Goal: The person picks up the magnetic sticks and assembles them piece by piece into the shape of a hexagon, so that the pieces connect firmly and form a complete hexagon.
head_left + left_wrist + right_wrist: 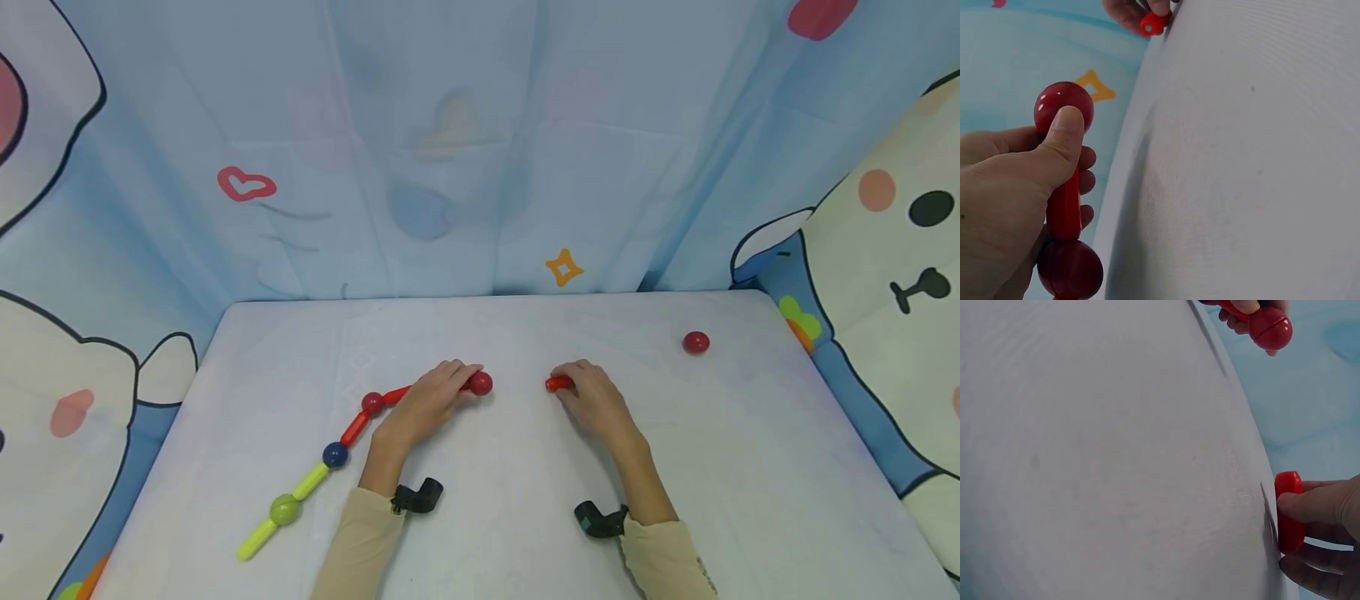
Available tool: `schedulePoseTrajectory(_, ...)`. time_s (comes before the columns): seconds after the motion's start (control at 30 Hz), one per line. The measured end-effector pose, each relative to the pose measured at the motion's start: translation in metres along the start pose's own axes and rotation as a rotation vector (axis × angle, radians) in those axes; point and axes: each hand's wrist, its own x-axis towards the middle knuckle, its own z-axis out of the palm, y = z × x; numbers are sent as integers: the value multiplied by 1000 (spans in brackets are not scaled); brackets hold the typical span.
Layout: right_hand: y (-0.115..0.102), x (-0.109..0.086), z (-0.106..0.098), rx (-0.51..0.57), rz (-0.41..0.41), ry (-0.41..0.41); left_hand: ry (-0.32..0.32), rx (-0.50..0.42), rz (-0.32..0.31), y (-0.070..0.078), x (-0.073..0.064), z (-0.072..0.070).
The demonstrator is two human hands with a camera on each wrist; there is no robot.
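Observation:
A chain of coloured rods and balls runs across the left half of the table, from a yellow-green rod (257, 540) through a green ball (284, 509) and a dark blue ball (335, 454) to red pieces. My left hand (430, 402) grips the chain's far end, thumb on the red end ball (1060, 100) and fingers round the red rod (1064, 209) below it. To the right, my right hand (597, 403) pinches a short loose red rod (1289, 512) between thumb and fingers. One end of that rod, with a small hole, faces the left hand. A gap separates the two hands.
A single red ball (696, 342) lies at the back right of the white table (510, 533). A blue curtain (465, 150) with printed figures hangs behind the table's back edge and along both sides. Dark cameras are strapped to both wrists.

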Motion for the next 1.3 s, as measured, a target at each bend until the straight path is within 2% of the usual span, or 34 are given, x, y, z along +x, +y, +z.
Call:
schedulePoseTrajectory(0.27, -14, -2, 3, 169, -40, -78, 59, -29, 56, -2, -1, 1)
schedulePoseTrajectory(0.43, -25, -2, 7, 224, -96, -119, 77, -32, 71, -1, -1, 0)
schedulePoseTrajectory(0.73, -38, -3, 16, 239, -105, -164, 36, -31, 45, 0, -1, -3)
schedulePoseTrajectory(1.03, -45, -4, 26, 257, -125, -180, 54, -37, 56, 0, -2, -4)
schedulePoseTrajectory(1.3, -49, -4, 30, 258, -153, -136, 82, -21, 85, -1, -1, -2)
